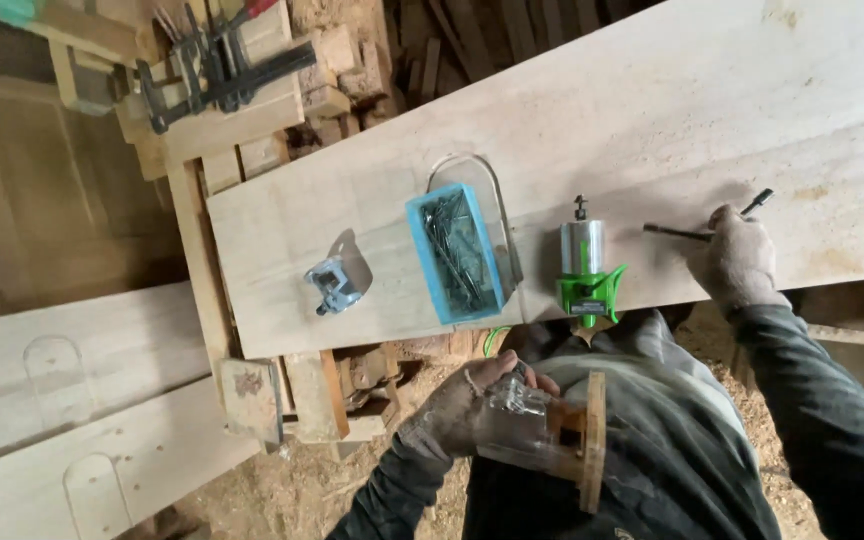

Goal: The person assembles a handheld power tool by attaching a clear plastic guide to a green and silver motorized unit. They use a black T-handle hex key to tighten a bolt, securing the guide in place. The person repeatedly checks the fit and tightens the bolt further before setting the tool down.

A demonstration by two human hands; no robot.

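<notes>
My left hand (467, 405) is held low against my body and grips a clear plastic piece fixed to a small wooden block (557, 440). My right hand (737, 260) rests on the pale wooden board (652, 110) and holds a thin dark metal tool (702, 230) against the wood, one end sticking out past my fingers. Left of that hand, a silver tool with a green base (584, 270) stands on the board's near edge.
A blue tray of dark screws (455, 255) and a small grey metal clamp part (337, 283) lie on the board. Black bar clamps (217, 70) sit on stacked timber at the upper left. More boards with rounded cut-outs (62, 400) lie at the lower left.
</notes>
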